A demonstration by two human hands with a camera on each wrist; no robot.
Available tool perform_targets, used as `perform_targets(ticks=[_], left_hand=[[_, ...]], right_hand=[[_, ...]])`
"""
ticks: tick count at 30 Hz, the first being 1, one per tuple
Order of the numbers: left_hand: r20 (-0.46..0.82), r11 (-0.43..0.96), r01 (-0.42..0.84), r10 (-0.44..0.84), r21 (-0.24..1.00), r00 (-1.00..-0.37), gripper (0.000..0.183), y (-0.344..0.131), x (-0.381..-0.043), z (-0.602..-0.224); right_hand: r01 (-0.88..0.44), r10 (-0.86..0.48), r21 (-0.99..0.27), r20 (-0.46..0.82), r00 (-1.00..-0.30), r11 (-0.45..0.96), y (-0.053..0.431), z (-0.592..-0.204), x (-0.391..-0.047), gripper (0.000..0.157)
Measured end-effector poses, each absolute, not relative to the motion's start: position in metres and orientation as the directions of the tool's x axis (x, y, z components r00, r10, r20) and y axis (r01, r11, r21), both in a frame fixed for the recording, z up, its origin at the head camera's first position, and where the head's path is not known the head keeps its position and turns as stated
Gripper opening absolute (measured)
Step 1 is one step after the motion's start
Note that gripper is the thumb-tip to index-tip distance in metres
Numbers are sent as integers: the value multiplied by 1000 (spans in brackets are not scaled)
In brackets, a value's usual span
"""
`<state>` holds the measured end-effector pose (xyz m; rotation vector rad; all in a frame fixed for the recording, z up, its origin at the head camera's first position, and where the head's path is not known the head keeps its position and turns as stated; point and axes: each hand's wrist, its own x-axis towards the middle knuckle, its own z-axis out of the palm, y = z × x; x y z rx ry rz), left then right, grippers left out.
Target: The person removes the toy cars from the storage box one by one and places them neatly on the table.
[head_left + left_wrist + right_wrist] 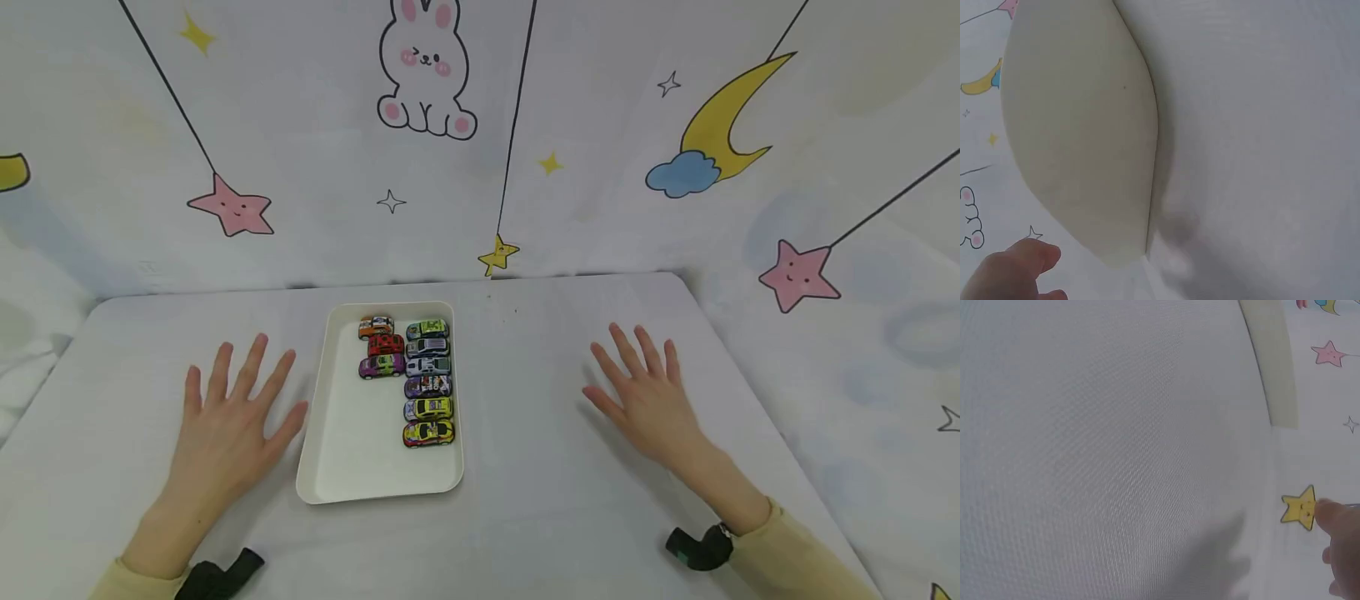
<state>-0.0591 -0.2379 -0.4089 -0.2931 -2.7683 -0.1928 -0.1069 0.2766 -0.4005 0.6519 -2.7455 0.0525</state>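
Note:
A shallow white tray (360, 467) lies on the table, left of the middle. Inside it, a column of several toy cars runs along the right side, among them a yellow car (428, 433) at the near end. Three more, an orange car (376, 327), a red car (386, 345) and a purple car (382, 366), sit to their left at the far end. My left hand (228, 442), fingers spread, is just left of the tray and holds nothing. Well to the right of the tray, my right hand (651, 410) is also spread and holds nothing.
The white-covered table (540, 467) meets a printed backdrop (585, 83) at its far edge. The left wrist view shows the tray's outer wall (1079, 125) close by. A dark wrist device (701, 548) sits by the right sleeve, another (217, 577) by the left.

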Motion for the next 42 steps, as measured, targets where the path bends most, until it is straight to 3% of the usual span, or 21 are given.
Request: perform_targets(ticks=[4,12,19,30,35,42], left_hand=[[318,960,224,161,171,-934,68,-234,-58,-413],[208,872,201,117,447,-971,67,-223,-56,-419],[149,801,169,100,574,-984,68,-216,-59,-425],[123,650,114,32,752,-992,63,-209,-63,-436],[171,548,155,22,822,-985,61,-205,-64,-446],[195,448,175,2,876,-981,68,-204,-64,-454]], right_hand=[[-454,-442,41,325,-836,890,272,-402,-107,61],[-480,-464,29,314,-829,877,259,-405,-108,62],[-501,-482,4,277,-831,866,243,-407,-108,62],[-522,-490,-121,220,-844,844,209,-414,-106,60],[-529,-484,-259,220,-847,808,187,-413,-102,57],[-580,-486,-368,322,-812,727,161,-410,-97,43]])
